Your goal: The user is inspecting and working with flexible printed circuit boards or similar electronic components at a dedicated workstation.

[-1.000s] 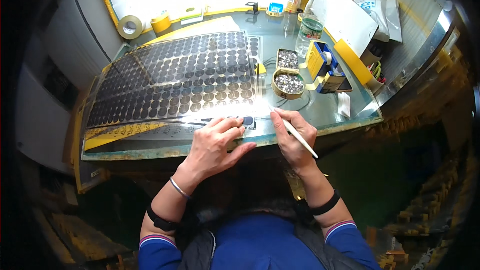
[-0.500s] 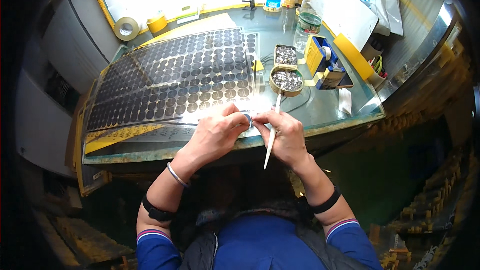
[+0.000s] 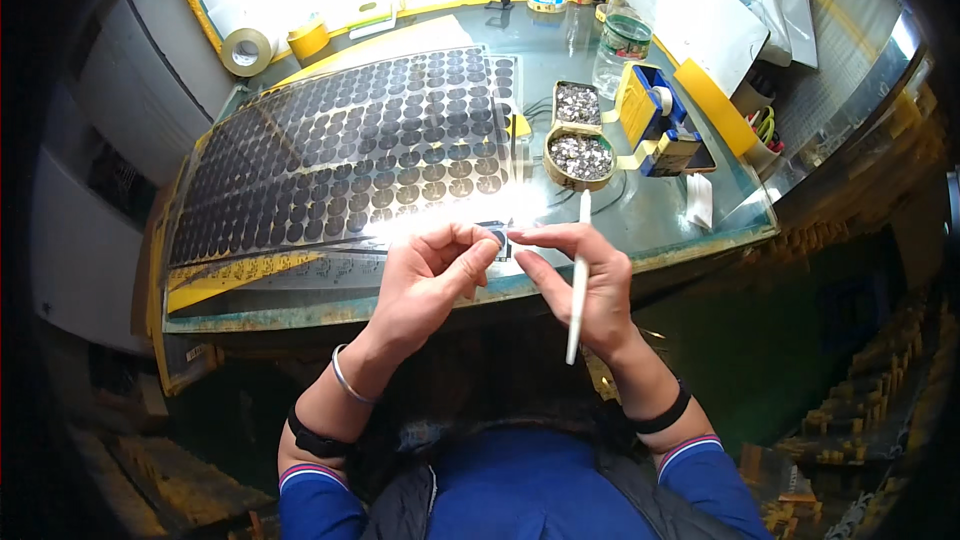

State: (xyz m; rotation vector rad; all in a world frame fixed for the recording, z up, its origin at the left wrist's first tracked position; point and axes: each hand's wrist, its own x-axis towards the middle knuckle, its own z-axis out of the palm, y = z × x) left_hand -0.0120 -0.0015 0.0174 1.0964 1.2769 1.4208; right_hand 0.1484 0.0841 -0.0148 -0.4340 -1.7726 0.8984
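My left hand [image 3: 428,275] is closed in a pinch, with a small dark round disc [image 3: 500,238] at its fingertips. Facing it across the disc, my right hand [image 3: 595,275] has thumb and forefinger apart. A slim white pen-like stick [image 3: 577,310] is tucked against that hand's fingers, one end pointing away from me and the other toward me. To the left of my hands lies a large clear sheet with rows of dark round discs [image 3: 340,160]. Both hands are above the table's near edge.
Two small open tins [image 3: 578,183] of silvery bits stand beyond my right hand. Beside them are a blue-and-yellow tape dispenser [image 3: 655,125] and a clear plastic bottle [image 3: 628,30]. Rolls of tape [image 3: 245,52] sit at the back left. A white paper strip [image 3: 699,202] lies at the right.
My right thumb and forefinger have parted from the disc and the hand has shifted slightly right. The white stick has swung more upright. My left hand has turned a little, keeping its pinch.
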